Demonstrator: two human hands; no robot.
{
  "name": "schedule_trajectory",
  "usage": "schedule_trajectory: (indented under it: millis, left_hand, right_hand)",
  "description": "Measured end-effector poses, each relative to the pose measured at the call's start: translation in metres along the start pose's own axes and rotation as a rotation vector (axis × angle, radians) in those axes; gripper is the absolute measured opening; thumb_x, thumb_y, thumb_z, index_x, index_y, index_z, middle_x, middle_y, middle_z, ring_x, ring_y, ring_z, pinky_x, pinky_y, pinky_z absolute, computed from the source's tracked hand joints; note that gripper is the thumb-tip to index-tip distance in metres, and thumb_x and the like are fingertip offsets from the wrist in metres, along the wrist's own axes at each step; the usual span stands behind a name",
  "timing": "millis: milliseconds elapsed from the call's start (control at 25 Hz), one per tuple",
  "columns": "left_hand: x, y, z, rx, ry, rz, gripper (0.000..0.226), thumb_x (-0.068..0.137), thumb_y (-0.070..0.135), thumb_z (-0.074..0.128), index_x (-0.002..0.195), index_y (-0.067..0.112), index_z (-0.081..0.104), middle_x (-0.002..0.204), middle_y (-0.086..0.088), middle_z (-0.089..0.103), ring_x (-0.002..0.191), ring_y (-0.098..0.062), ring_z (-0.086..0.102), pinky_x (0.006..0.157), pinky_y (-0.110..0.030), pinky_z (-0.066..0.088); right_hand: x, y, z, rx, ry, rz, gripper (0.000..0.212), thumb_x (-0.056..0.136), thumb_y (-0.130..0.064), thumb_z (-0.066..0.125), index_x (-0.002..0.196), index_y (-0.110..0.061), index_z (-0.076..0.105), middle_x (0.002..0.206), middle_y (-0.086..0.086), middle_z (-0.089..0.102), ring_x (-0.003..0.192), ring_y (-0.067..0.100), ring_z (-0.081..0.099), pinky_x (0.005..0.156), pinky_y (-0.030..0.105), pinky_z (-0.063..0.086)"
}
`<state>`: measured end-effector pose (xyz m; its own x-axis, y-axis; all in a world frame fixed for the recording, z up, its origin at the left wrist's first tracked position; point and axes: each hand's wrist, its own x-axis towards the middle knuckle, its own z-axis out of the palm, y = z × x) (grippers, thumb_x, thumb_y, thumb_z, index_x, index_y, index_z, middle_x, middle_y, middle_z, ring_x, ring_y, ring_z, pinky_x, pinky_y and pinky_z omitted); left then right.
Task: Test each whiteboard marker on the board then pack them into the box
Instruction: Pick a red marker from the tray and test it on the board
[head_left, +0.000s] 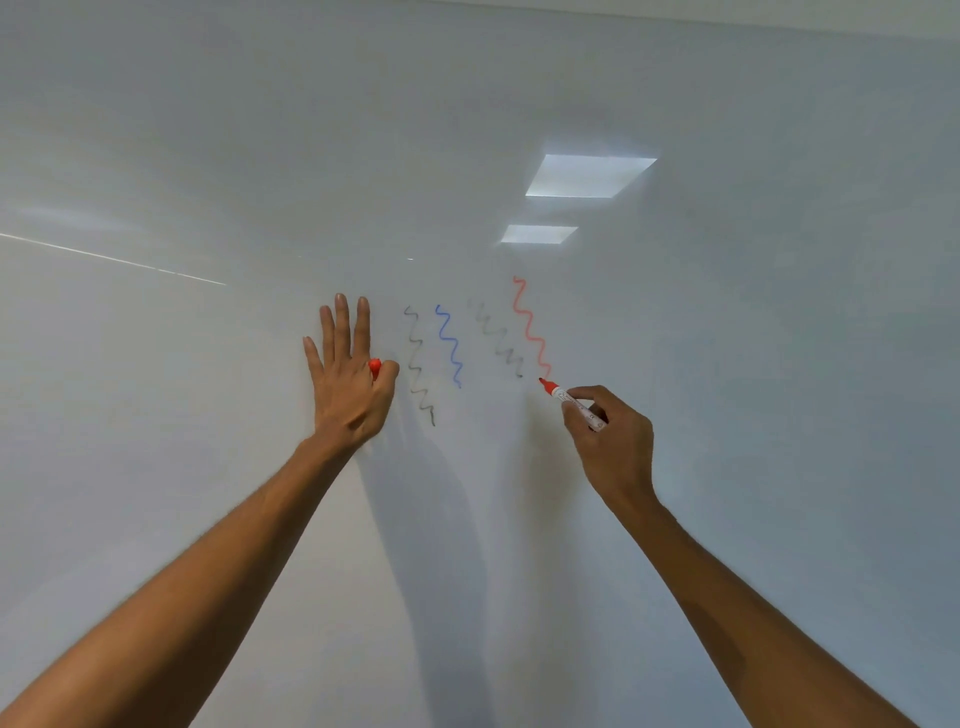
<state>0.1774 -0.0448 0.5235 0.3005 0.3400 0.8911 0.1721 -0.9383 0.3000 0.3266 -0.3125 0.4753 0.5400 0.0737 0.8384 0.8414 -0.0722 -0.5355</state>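
The right hand (608, 436) is gripping a white-barrelled red marker (571, 402), its tip touching the glossy white board (208, 156) at the lower end of a red wavy line (530, 327). The left hand (345, 379) is pressing flat on the board, thumb pinching a red plastic cap (375, 366).

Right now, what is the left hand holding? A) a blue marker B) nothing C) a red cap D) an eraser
C: a red cap shows pinched between thumb and forefinger of the left hand, its other fingers flat on the whiteboard; the right hand holds the red marker.
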Motion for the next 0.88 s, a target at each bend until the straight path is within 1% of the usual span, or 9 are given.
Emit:
schedule_trajectory:
  millis: [80, 160, 200, 280, 360, 440, 520, 640, 880]
  left_hand:
    - [-0.016, 0.014, 0.0, -0.208, 0.054, -0.028, 0.077, 0.089, 0.027, 0.039, 0.16, 0.027, 0.01, 0.168, 0.006, -0.004, 0.153, -0.005, -0.008, 0.124, -0.031, -0.006]
    - [-0.034, 0.03, -0.001, -0.38, 0.135, -0.075, 0.06, 0.092, 0.025, 0.042, 0.153, 0.023, 0.037, 0.163, 0.003, 0.025, 0.144, 0.009, 0.022, 0.115, -0.011, 0.018]
    - [-0.043, 0.036, -0.001, -0.451, 0.193, -0.119, 0.049, 0.093, 0.025, 0.043, 0.141, 0.02, 0.052, 0.15, 0.0, 0.044, 0.132, 0.006, 0.042, 0.106, -0.012, 0.034]
    - [-0.056, 0.049, -0.001, -0.589, 0.271, -0.238, 0.031, 0.092, 0.028, 0.043, 0.109, 0.015, 0.066, 0.112, -0.005, 0.065, 0.098, -0.014, 0.066, 0.084, -0.034, 0.054]
    - [-0.064, 0.059, -0.001, -0.794, 0.248, -0.39, 0.031, 0.091, 0.029, 0.043, 0.091, 0.008, 0.065, 0.092, -0.011, 0.069, 0.079, -0.026, 0.071, 0.067, -0.04, 0.056]
    - [-0.071, 0.062, -0.004, -0.982, 0.164, -0.526, 0.037, 0.095, 0.03, 0.041, 0.089, 0.003, 0.066, 0.09, -0.018, 0.072, 0.075, -0.031, 0.073, 0.061, -0.036, 0.054]
    - [-0.078, 0.064, -0.008, -1.09, 0.024, -0.624, 0.046, 0.104, 0.031, 0.033, 0.095, 0.0, 0.066, 0.094, -0.02, 0.074, 0.078, -0.029, 0.073, 0.064, -0.035, 0.055]
    - [-0.084, 0.063, -0.013, -1.151, -0.137, -0.71, 0.054, 0.105, 0.035, 0.027, 0.105, 0.0, 0.068, 0.102, -0.02, 0.074, 0.088, -0.029, 0.071, 0.074, -0.039, 0.057]
    - [-0.095, 0.062, -0.017, -1.115, -0.304, -0.722, 0.056, 0.104, 0.037, 0.027, 0.116, 0.002, 0.069, 0.109, -0.017, 0.074, 0.108, -0.035, 0.067, 0.089, -0.045, 0.056]
  right_hand:
    - [-0.008, -0.01, -0.001, 0.213, -0.068, 0.086, 0.005, 0.09, -0.026, 0.07, 0.091, -0.029, 0.074, 0.057, -0.009, 0.052, 0.051, 0.01, 0.042, 0.049, 0.025, 0.034]
    - [-0.016, -0.019, 0.0, 0.356, -0.141, 0.141, 0.007, 0.089, -0.024, 0.072, 0.091, -0.03, 0.076, 0.062, 0.003, 0.053, 0.057, 0.012, 0.042, 0.053, 0.025, 0.034]
    - [-0.019, -0.024, 0.002, 0.412, -0.182, 0.155, 0.007, 0.089, -0.024, 0.073, 0.092, -0.029, 0.076, 0.064, 0.006, 0.054, 0.06, 0.012, 0.044, 0.055, 0.025, 0.035]
    - [-0.026, -0.032, 0.008, 0.511, -0.266, 0.17, 0.009, 0.088, -0.021, 0.075, 0.096, -0.025, 0.077, 0.065, 0.002, 0.057, 0.06, 0.011, 0.047, 0.056, 0.022, 0.036]
    - [-0.033, -0.038, 0.013, 0.569, -0.345, 0.174, 0.013, 0.088, -0.016, 0.075, 0.1, -0.019, 0.077, 0.066, 0.003, 0.061, 0.055, 0.007, 0.049, 0.052, 0.019, 0.037]
    - [-0.04, -0.043, 0.02, 0.607, -0.408, 0.166, 0.018, 0.086, -0.013, 0.077, 0.103, -0.016, 0.076, 0.071, 0.01, 0.067, 0.056, 0.006, 0.054, 0.052, 0.02, 0.039]
    - [-0.044, -0.045, 0.027, 0.605, -0.44, 0.149, 0.016, 0.083, -0.014, 0.079, 0.099, -0.016, 0.076, 0.076, 0.012, 0.072, 0.062, 0.009, 0.058, 0.056, 0.022, 0.042]
    - [-0.049, -0.047, 0.037, 0.557, -0.443, 0.098, 0.011, 0.083, -0.019, 0.08, 0.093, -0.02, 0.077, 0.079, 0.003, 0.073, 0.07, 0.013, 0.061, 0.061, 0.025, 0.046]
    - [-0.058, -0.048, 0.047, 0.466, -0.466, -0.02, 0.017, 0.083, -0.022, 0.079, 0.1, -0.018, 0.077, 0.09, -0.013, 0.074, 0.087, 0.01, 0.069, 0.072, 0.018, 0.054]
